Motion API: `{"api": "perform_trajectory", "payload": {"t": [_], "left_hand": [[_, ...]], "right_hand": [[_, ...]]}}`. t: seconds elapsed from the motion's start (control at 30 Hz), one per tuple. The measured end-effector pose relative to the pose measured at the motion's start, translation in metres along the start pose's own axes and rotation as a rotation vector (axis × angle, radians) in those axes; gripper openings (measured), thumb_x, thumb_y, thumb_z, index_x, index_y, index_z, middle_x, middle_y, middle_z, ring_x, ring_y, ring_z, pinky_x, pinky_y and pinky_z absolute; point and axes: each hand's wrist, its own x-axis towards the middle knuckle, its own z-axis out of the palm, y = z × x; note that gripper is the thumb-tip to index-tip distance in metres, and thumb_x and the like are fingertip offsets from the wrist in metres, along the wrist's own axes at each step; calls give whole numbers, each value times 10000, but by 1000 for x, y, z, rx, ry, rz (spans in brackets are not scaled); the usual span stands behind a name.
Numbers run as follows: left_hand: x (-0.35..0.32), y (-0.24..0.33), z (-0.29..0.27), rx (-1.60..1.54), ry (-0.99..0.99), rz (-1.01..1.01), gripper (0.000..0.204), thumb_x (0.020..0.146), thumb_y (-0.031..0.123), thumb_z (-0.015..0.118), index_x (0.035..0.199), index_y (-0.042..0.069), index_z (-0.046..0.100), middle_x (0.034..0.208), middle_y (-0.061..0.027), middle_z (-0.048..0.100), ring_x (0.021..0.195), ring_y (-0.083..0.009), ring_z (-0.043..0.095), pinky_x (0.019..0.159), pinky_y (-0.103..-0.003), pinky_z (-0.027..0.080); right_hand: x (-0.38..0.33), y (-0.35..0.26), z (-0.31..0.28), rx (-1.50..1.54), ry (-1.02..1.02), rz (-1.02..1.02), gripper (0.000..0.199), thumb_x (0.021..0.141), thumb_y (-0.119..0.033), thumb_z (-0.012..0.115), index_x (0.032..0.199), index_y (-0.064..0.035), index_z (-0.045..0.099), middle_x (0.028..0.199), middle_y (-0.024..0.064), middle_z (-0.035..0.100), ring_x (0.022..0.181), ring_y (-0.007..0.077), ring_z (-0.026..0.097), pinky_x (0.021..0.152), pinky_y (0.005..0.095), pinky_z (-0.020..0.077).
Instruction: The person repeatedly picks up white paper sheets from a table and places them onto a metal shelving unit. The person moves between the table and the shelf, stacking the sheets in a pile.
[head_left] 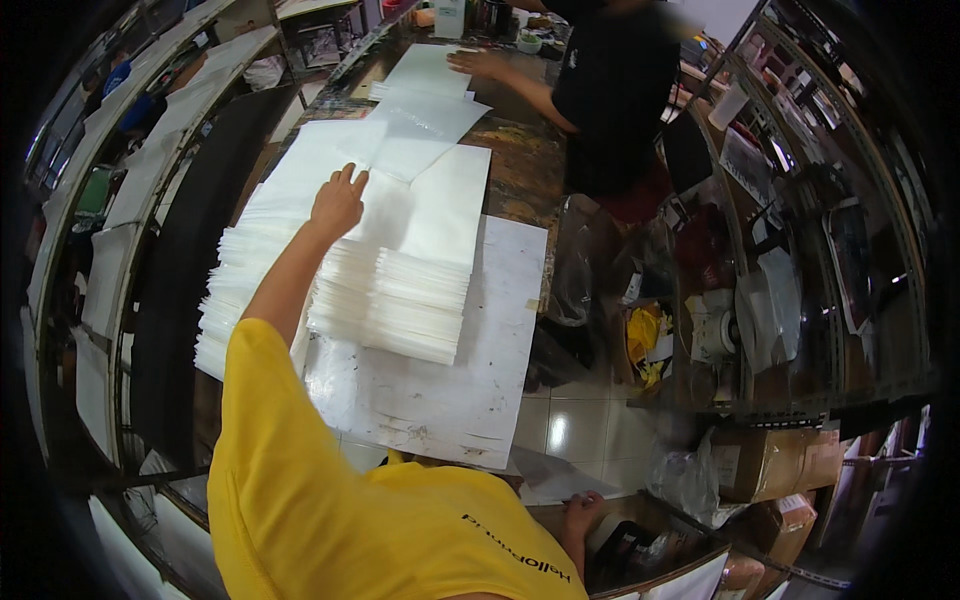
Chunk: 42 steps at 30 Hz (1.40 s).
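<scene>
Two tall stacks of white sheets lie side by side on the table: the left stack (255,240) and the right stack (400,300). My left hand (338,208) reaches across them, palm down, its fingers stretched toward the edge of the left stack's top sheet. Just beyond the fingertips, a thin translucent sheet (425,130) lies askew over the far ends of both stacks. Low at my right side, my right hand (582,515) has its fingers closed at the edge of a greyish translucent sheet (555,478). Part of that hand is hidden by my yellow shirt.
A stained white board (420,400) lies under the right stack. Across the table a co-worker's hand (478,64) rests on another sheet pile (430,72). Shelves (130,230) line the left side. At right are cardboard boxes (770,465) and a bin with yellow scraps (648,340).
</scene>
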Motion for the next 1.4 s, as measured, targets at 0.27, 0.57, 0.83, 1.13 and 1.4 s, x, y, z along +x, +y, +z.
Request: {"api": "perform_trajectory", "payload": {"t": [0.27, 0.57, 0.83, 1.13, 1.4], "left_hand": [[67, -18, 65, -115, -109, -12, 529, 836, 106, 600, 1349, 38, 491, 1419, -206, 463, 1283, -358, 472, 1048, -436, 434], [148, -101, 189, -166, -42, 311, 266, 947, 138, 469, 1025, -52, 637, 1028, -253, 642, 992, -419, 587, 877, -481, 467], [172, 39, 101, -111, 78, 452, 347, 1017, 183, 480, 1304, 4, 559, 1241, -226, 613, 1116, -398, 590, 906, -431, 492], [52, 329, -62, -668, -62, 862, 153, 944, 23, 576, 1091, -20, 570, 913, -184, 626, 787, -319, 605, 687, -396, 484], [-92, 443, -131, -806, -437, 978, 616, 798, -107, 491, 1401, -7, 409, 1227, -149, 513, 718, -199, 456, 654, -307, 447]], "right_hand": [[-4, 30, -19, -145, 144, -168, 409, 862, -15, 627, 1215, -3, 421, 969, 147, 592, 840, 239, 612, 720, 356, 514], [-44, -53, -15, -489, 144, 51, 268, 868, -199, 671, 1027, 3, 593, 929, 206, 657, 869, 341, 650, 773, 419, 502], [-15, -71, -68, -318, 273, 101, 227, 883, -239, 668, 1009, -50, 674, 943, 174, 697, 868, 310, 682, 777, 405, 524], [-14, -57, -284, -87, 811, -8, 251, 875, -216, 669, 1009, -8, 708, 926, 72, 707, 873, 165, 639, 814, 305, 499], [-49, 33, -409, 705, 1275, 102, 150, 918, -202, 637, 1020, -92, 635, 724, -21, 571, 542, 64, 475, 418, 231, 342]]}}
